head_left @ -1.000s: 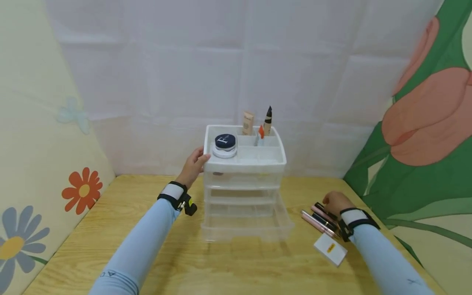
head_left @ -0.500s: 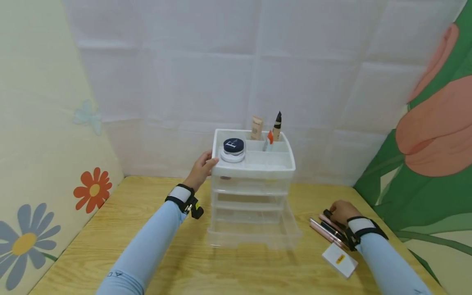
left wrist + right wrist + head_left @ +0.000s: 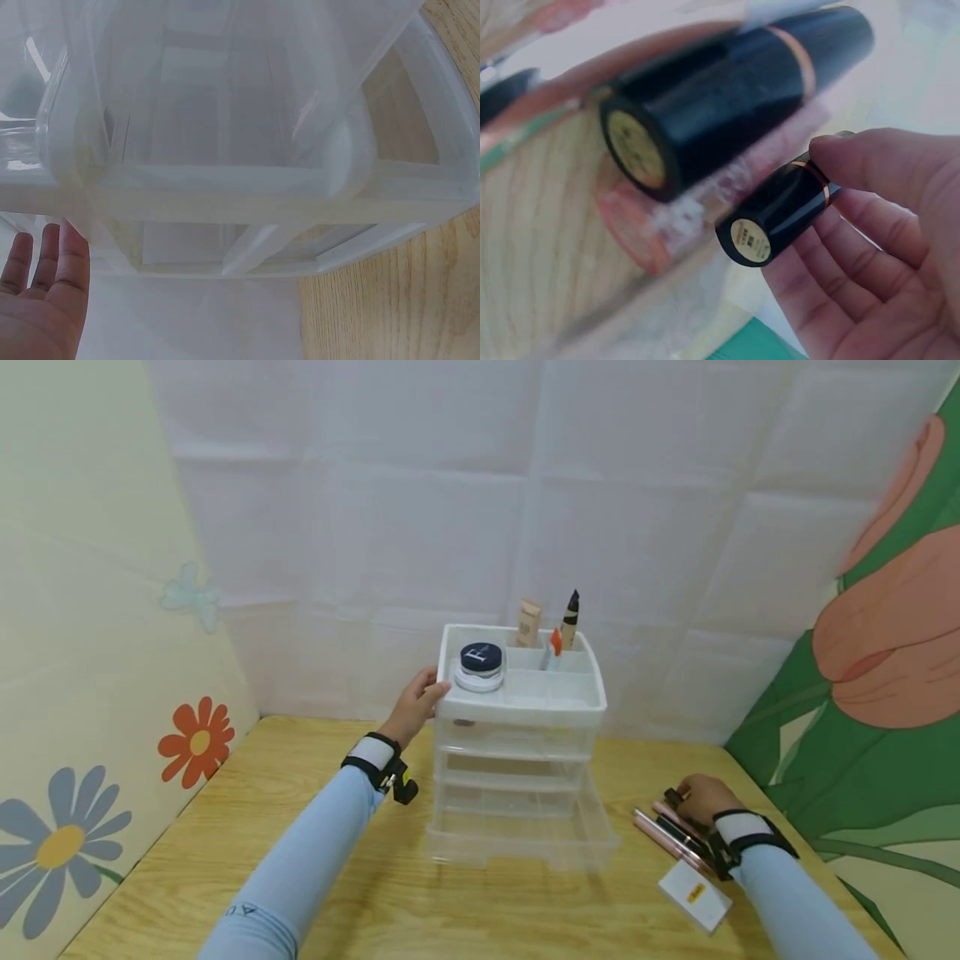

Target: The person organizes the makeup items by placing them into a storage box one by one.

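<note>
A white plastic drawer organizer [image 3: 521,712] stands on the table, its clear bottom drawer [image 3: 517,852] pulled out. My left hand [image 3: 411,706] rests against its left side near the top front corner; the left wrist view shows fairly straight fingers [image 3: 71,274] touching the white frame. At the right, my right hand [image 3: 705,797] pinches a short black lipstick [image 3: 780,214] with a gold band and round end label between thumb and fingers. Beside it, a larger-looking black lipstick-like tube [image 3: 727,94] and a pink clear tube [image 3: 634,225] show in the right wrist view.
Several pink and black cosmetic tubes [image 3: 667,842] and a white box [image 3: 695,896] lie by my right hand. On the organizer's top stand a dark-lidded powder jar [image 3: 481,658], a beige tube [image 3: 528,622] and a black-tipped bottle [image 3: 571,618]. Floral panels flank the table.
The head view has turned left, shifting everything rightward. My right hand has lifted slightly, and the black lipstick now shows at its fingertips. The left hand stays on the organizer.
</note>
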`<action>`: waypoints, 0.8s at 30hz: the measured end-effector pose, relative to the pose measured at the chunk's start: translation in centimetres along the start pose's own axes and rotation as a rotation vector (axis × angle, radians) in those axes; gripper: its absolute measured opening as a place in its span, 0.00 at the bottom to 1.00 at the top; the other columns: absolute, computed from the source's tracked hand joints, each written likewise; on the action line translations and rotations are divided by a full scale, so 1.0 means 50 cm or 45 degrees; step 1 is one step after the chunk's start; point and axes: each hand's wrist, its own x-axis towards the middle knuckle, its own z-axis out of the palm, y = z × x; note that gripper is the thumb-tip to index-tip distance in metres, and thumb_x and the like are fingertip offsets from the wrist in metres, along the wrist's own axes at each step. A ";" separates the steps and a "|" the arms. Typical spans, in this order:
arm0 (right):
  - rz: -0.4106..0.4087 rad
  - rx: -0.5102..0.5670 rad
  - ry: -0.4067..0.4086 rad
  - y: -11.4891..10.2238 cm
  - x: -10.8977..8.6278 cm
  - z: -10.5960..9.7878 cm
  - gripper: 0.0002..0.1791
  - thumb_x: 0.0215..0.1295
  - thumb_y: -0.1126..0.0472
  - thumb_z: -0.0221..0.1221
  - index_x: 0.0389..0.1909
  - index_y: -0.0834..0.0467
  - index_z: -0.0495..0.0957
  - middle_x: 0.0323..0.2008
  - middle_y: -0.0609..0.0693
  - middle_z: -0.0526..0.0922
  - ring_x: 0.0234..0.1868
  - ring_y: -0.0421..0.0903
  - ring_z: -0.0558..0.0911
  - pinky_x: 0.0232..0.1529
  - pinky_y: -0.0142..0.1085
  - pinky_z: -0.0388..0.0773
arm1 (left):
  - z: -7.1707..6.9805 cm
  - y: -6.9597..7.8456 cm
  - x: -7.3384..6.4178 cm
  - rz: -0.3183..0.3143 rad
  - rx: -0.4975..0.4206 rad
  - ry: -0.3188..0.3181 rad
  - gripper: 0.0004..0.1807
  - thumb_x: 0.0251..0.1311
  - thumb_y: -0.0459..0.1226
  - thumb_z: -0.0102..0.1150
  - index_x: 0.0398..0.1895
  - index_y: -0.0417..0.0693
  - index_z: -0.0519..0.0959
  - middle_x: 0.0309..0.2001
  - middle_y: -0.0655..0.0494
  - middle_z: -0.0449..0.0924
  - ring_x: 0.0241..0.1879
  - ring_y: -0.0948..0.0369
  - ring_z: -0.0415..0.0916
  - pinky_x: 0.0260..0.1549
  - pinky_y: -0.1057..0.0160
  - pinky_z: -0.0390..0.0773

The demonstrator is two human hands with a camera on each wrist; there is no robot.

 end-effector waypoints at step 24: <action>-0.455 -0.132 0.258 -0.202 -0.142 -0.153 0.18 0.61 0.70 0.65 0.51 0.73 0.77 0.39 0.65 0.84 0.38 0.59 0.83 0.35 0.53 0.81 | 0.002 0.004 -0.001 0.004 -0.057 0.024 0.30 0.75 0.40 0.43 0.76 0.36 0.58 0.69 0.34 0.65 0.61 0.44 0.71 0.60 0.46 0.76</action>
